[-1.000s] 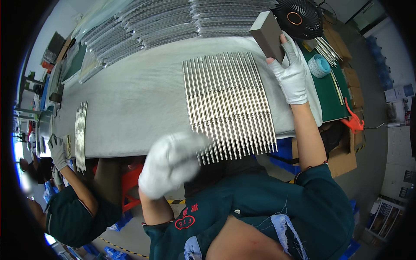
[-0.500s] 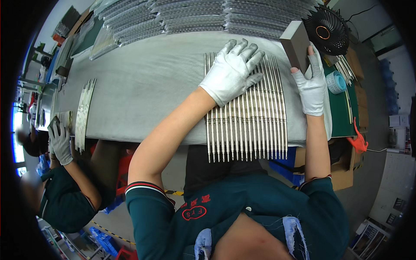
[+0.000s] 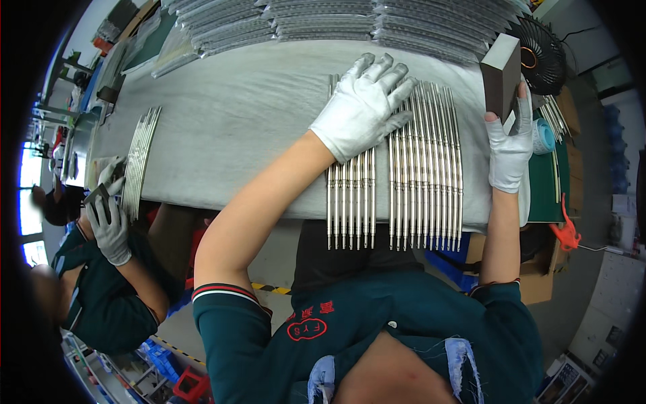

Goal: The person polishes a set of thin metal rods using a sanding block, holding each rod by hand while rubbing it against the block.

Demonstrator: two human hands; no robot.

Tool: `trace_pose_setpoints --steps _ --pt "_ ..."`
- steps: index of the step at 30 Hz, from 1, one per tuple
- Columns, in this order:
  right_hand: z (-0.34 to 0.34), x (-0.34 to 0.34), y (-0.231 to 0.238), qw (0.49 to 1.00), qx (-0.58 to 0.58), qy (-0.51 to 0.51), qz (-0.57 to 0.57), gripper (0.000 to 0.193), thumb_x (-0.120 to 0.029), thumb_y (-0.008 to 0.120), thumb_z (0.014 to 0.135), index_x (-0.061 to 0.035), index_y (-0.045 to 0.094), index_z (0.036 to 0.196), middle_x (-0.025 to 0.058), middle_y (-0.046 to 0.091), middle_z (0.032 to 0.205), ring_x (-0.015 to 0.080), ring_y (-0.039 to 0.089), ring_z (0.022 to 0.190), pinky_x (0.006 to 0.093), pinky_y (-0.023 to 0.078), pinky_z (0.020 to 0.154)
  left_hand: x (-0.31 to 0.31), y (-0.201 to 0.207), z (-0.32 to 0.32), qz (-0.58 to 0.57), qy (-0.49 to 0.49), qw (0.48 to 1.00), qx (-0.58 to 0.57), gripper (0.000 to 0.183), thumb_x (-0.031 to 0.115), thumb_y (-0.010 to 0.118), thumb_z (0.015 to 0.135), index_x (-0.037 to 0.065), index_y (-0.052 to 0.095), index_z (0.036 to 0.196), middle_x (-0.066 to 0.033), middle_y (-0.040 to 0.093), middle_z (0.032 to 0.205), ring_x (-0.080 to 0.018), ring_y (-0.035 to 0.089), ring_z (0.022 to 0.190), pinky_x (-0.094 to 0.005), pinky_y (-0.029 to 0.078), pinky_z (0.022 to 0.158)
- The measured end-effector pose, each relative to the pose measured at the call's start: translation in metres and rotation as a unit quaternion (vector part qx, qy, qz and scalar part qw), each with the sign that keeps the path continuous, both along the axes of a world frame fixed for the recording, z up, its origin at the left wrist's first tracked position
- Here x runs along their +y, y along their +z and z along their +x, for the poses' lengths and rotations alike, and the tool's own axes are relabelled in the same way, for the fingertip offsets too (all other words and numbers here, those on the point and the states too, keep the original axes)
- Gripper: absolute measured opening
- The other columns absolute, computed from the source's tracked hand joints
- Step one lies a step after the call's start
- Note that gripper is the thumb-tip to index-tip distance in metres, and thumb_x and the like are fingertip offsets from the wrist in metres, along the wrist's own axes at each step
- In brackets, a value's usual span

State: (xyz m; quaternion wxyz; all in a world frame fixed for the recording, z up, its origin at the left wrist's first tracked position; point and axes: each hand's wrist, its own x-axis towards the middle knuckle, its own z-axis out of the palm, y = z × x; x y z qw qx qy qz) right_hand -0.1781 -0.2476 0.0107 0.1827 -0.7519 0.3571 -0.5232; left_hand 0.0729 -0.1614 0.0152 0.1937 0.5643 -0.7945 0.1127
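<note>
Slim silver metal rods lie side by side on the grey cloth-covered table (image 3: 222, 101), their near ends jutting past its front edge. A gap splits them into a left group (image 3: 350, 202) and a right group (image 3: 425, 182). My left hand (image 3: 360, 111), in a white glove, lies across the far part of the rods with fingers spread, over the gap and both groups. To the right of the rods, my right hand (image 3: 509, 151) grips a sanding block (image 3: 501, 81) with dark brown sides and a pale face. The thumb and one fingertip of that glove are bare.
Plastic-wrapped stacks (image 3: 323, 20) line the table's back. A black fan (image 3: 542, 57), a light blue roll (image 3: 542, 137) and an orange-red tool (image 3: 568, 232) are at right. At left, a co-worker's gloved hand (image 3: 111, 232) is near more rods (image 3: 142, 161).
The rods, evenly spread before, now stand in two groups with a gap between. My right hand and the block appear farther right; the whole view has also shifted a little.
</note>
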Motion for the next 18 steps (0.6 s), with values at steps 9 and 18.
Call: trace_pose_setpoints --steps 9,18 --pt "-0.019 -0.015 0.002 0.983 -0.155 -0.076 -0.058 0.074 -0.017 0.078 0.083 -0.0099 0.041 0.146 0.0103 0.045 0.147 0.0229 0.047 0.131 0.0353 0.037 0.11 0.002 0.003 0.001 0.021 -0.022 0.999 0.016 0.056 0.043 0.053 0.095 0.007 0.048 0.138 -0.0167 0.052 0.138 -0.0357 0.042 0.134 -0.0493 0.028 0.114" --pt "-0.011 -0.007 0.003 0.983 -0.164 -0.044 -0.074 0.076 -0.017 0.08 0.08 -0.0098 0.042 0.146 0.0109 0.043 0.148 0.0251 0.044 0.133 0.0375 0.037 0.111 -0.009 0.016 -0.006 -0.027 -0.007 0.999 -0.041 0.06 0.047 0.053 0.094 0.007 0.047 0.138 -0.0147 0.05 0.141 -0.0336 0.041 0.136 -0.0477 0.028 0.116"
